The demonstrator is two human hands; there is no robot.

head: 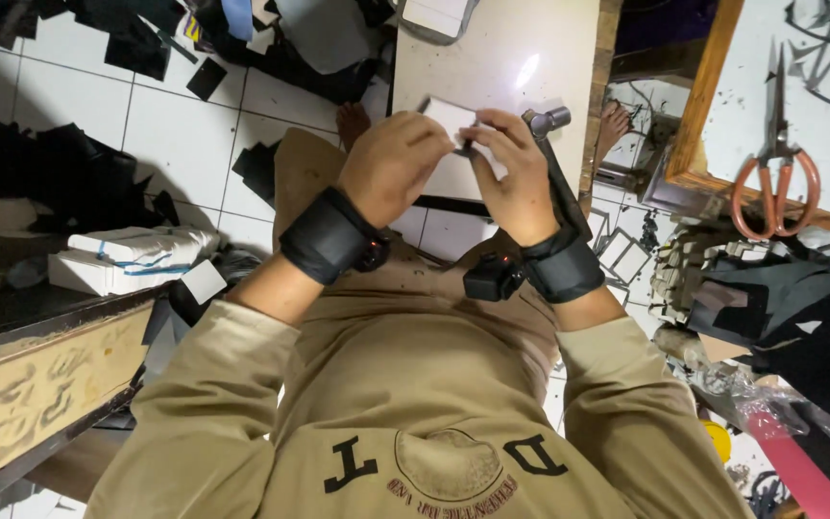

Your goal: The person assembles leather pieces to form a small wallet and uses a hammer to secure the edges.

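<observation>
My left hand (393, 165) and my right hand (514, 171) meet over the near edge of a pale work slab (530, 58). Together they pinch a small white rectangular card piece (451, 117), the left gripping its left side, the right its right side. A dark metal hammer-like tool (551, 144) lies just right of my right hand, its head by my knuckles. Both wrists wear black bands; a small black device hangs under the right one.
Orange-handled scissors (775, 183) lie on a wood-framed white board at right. A stack of white card bundles (132, 258) sits at left. Black scraps litter the tiled floor (175, 135). Piles of small cut pieces (694, 269) are at right.
</observation>
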